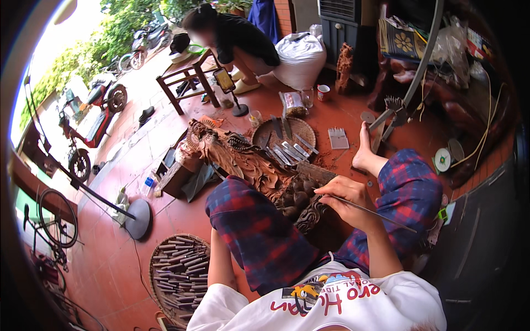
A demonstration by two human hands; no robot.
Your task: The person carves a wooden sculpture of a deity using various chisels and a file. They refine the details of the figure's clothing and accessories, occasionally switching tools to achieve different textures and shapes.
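A reddish-brown wood carving (248, 163) of a figure in flowing robes lies slanting in front of me, its lower end between my knees. Thumb and fingers of my right hand (348, 199) pinch a thin metal rod-like tool (386, 217). One end of this tool points at the rounded lumps at the carving's near end; the other sticks out past my wrist. Whether its tip touches the wood I cannot tell. Only my left forearm shows, running up behind my raised left knee, which hides the hand.
A round basket (160, 243) full of chisels lies at my left, near a lamp base (138, 219). Beyond the carving, a woven tray (310, 132) carries blades. A person (243, 44) bends beside a wooden stool (185, 74). A phone stand (225, 83) and white sack (301, 59) stand nearby.
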